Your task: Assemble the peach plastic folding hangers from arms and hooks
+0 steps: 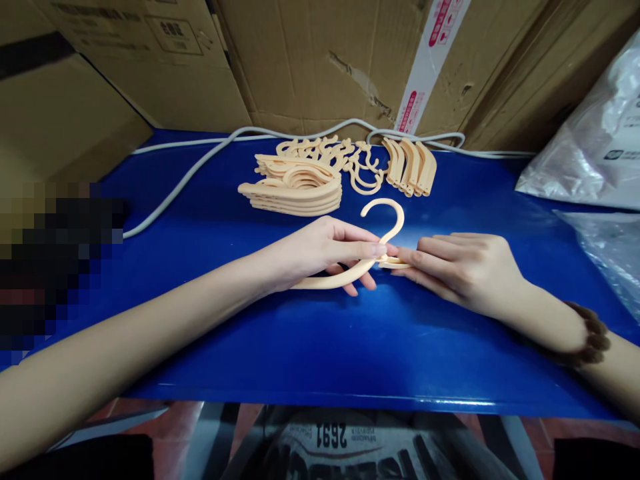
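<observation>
- Left hand is wrapped round a hanger mid-table; right hand pinches a short piece at its joint, 3 o'clock.
- That one looks part-done to me, hook's on. From it, the stack at 10 seems finished; loose hooks at 12 and loose arms at 1 look left over.
- Blue table, cardboard at 12, bag at 2.

Hanger, foremost, in left hand and right hand. Behind, on table: stacked hangers; hooks, rearward; hanger arms, right of hooks. Cable, carton: rear. Plastic bag: right.
</observation>
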Motion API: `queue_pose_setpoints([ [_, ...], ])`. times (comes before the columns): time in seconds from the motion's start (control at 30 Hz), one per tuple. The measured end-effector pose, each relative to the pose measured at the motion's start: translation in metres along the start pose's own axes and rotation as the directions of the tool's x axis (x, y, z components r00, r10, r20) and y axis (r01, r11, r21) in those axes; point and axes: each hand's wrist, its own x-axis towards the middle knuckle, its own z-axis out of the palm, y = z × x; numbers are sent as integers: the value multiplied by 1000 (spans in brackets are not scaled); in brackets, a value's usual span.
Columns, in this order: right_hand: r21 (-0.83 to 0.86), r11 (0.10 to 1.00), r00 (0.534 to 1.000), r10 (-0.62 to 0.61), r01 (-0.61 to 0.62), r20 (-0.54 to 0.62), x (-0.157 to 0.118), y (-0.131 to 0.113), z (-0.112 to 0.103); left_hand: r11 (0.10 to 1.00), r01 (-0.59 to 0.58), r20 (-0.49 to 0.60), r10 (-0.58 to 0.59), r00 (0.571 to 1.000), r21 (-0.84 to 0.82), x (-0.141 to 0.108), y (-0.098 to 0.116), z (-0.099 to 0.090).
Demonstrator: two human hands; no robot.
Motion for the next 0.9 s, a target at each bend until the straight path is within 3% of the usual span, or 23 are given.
queue_pose_setpoints([
  [0.9, -32, 999, 1000, -19, 18, -19, 2, -5, -2, 996, -69, 61, 66, 996, 61, 0, 2, -3],
])
